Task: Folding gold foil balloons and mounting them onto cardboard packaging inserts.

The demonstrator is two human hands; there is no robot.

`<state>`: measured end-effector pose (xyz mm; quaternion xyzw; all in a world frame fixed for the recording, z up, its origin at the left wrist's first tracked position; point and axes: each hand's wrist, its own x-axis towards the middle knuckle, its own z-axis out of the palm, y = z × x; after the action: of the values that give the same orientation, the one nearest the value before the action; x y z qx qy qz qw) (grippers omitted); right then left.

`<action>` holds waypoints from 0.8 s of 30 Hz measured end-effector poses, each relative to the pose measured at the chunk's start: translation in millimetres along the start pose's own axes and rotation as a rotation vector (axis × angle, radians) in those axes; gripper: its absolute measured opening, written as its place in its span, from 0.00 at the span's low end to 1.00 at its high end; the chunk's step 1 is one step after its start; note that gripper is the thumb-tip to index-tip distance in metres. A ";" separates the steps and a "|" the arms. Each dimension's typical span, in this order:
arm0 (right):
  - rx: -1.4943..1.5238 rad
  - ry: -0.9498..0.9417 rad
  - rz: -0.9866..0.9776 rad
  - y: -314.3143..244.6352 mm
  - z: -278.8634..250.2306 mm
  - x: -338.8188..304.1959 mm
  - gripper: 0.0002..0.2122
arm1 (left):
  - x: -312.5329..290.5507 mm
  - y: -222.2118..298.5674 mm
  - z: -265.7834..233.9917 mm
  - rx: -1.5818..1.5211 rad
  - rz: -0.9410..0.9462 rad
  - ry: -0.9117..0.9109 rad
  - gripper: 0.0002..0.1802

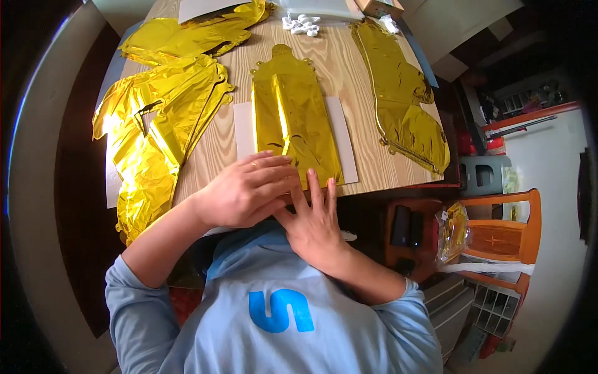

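A flat gold foil balloon [293,106], folded into a long narrow shape with small tabs along its far end, lies on a white card [343,137] at the table's near edge. My right hand [316,234] rests at the balloon's near end, its fingers spread and the tips on the foil. From the left, my left hand [246,190] reaches over the same end with its fingers stretched toward the right hand and partly overlapping it. Nothing shows gripped in either hand. The foil beneath the fingers is partly hidden.
Crumpled gold foil balloons [146,168] cover the table's left side. Another flat one [405,106] lies along the right edge. White ribbon-like bundles [301,25] and a cardboard box [380,7] are at the back. A wooden chair [498,237] holding a plastic bag stands to the right.
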<state>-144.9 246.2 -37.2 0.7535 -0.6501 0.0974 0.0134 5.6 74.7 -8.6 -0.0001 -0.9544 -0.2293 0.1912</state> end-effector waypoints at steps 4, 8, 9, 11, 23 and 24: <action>0.013 -0.006 0.015 -1.2 -1.5 1.9 0.30 | 14.6 -35.4 7.0 0.291 -0.071 -0.236 0.40; -0.012 -0.005 0.028 -1.7 -5.5 2.8 0.35 | 35.5 -105.3 -4.6 0.497 -0.111 -0.156 0.40; -0.011 -0.004 0.025 -2.1 -5.6 3.2 0.35 | 38.7 -117.9 -9.6 0.515 -0.136 -0.152 0.40; -0.022 0.004 0.019 -2.0 -6.2 3.7 0.34 | 46.1 -134.5 -14.0 0.545 -0.177 -0.142 0.40; -0.035 -0.054 0.047 0.0 -7.3 1.4 0.30 | 107.7 -99.3 20.3 0.375 -0.006 -0.438 0.44; -0.019 -0.055 0.038 -0.2 -7.9 1.5 0.31 | 111.1 -114.0 19.9 0.485 -0.058 -0.387 0.43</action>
<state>-145.5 245.9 -29.1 0.7431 -0.6655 0.0707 0.0006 -114.7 -28.3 -34.2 0.0293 -0.9995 0.0041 -0.0064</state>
